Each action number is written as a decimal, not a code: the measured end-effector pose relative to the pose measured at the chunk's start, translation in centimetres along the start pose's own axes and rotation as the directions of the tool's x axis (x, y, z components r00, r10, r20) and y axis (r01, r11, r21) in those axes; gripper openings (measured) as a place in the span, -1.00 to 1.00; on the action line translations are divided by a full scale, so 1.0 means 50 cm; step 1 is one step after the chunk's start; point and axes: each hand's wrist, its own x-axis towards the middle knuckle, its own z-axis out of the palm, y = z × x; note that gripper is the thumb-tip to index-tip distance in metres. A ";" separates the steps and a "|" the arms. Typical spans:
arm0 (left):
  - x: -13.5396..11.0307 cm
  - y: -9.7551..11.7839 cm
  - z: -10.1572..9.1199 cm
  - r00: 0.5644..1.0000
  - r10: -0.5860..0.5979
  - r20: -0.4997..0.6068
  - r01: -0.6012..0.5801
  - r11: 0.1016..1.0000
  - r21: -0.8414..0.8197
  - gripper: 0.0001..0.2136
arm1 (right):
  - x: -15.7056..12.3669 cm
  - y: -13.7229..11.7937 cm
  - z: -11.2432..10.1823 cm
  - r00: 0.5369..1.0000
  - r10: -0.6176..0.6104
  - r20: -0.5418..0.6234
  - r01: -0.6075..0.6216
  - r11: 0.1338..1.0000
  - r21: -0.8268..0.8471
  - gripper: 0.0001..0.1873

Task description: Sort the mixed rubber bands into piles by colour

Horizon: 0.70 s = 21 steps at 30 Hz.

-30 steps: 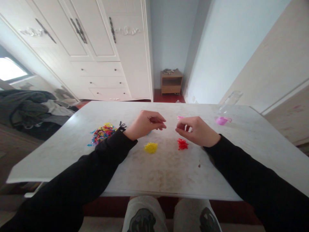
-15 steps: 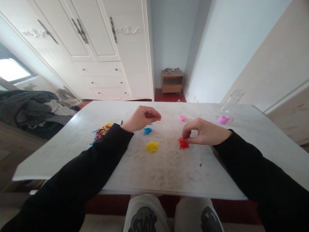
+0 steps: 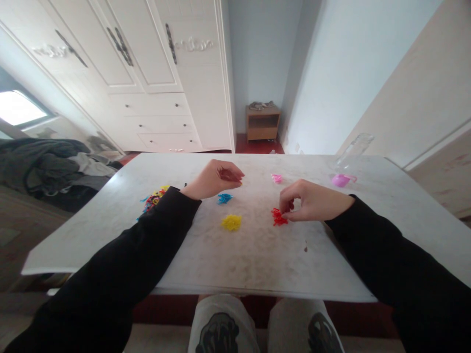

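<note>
My left hand (image 3: 215,180) hovers beyond the blue pile, thumb and fingertips nearly together. Dark red strands show in its curled palm, and a tiny yellowish bit is at the fingertips, too small to name. My right hand (image 3: 311,200) is closed in a pinch at the edge of the red pile of small rubber bands (image 3: 278,217); what lies between its fingertips is hidden. Small yellow bands (image 3: 231,222) are heaped left of the red ones. Blue bands (image 3: 224,198) sit behind the yellow heap, and pink bands (image 3: 276,179) lie further back.
A mixed-colour heap of bands (image 3: 153,201) lies beside my left forearm, partly covered by it. On the table's (image 3: 253,267) far right are a clear bottle-like container (image 3: 355,151) and a pink balloon-like object (image 3: 340,181). A dark speck (image 3: 305,249) lies near my right sleeve.
My left hand has shifted slightly left. The right hand's fingertips have drawn a little to the right at the red pile. The piles look much the same.
</note>
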 end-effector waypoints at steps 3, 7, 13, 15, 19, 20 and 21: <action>-0.010 0.010 0.000 0.981 -0.014 0.195 0.024 0.999 -0.046 -0.71 | 0.000 -0.004 0.000 0.999 0.017 -0.035 -0.018 0.999 -0.034 -0.92; -0.021 0.021 0.008 0.911 -0.041 0.411 0.085 0.993 -0.088 -0.69 | 0.004 -0.010 0.002 0.994 -0.012 -0.111 0.001 0.995 -0.096 -0.88; -0.026 0.034 0.018 0.837 -0.072 0.543 0.148 0.984 -0.097 -0.67 | 0.009 -0.010 0.009 0.977 -0.088 -0.195 0.054 0.983 -0.174 -0.83; -0.026 0.036 0.018 0.828 -0.064 0.557 0.147 0.983 -0.106 -0.67 | 0.010 -0.009 0.010 0.976 -0.096 -0.196 0.059 0.981 -0.187 -0.83; -0.027 0.042 0.013 0.825 -0.029 0.565 0.086 0.993 -0.075 -0.67 | 0.011 -0.010 0.013 0.977 -0.105 -0.186 0.069 0.979 -0.191 -0.82; -0.026 0.044 0.011 0.828 -0.022 0.561 0.067 0.996 -0.059 -0.68 | 0.012 -0.010 0.013 0.977 -0.105 -0.183 0.070 0.980 -0.189 -0.82; -0.026 0.046 0.010 0.831 -0.018 0.555 0.052 0.998 -0.045 -0.69 | 0.012 -0.011 0.014 0.978 -0.103 -0.181 0.069 0.980 -0.186 -0.82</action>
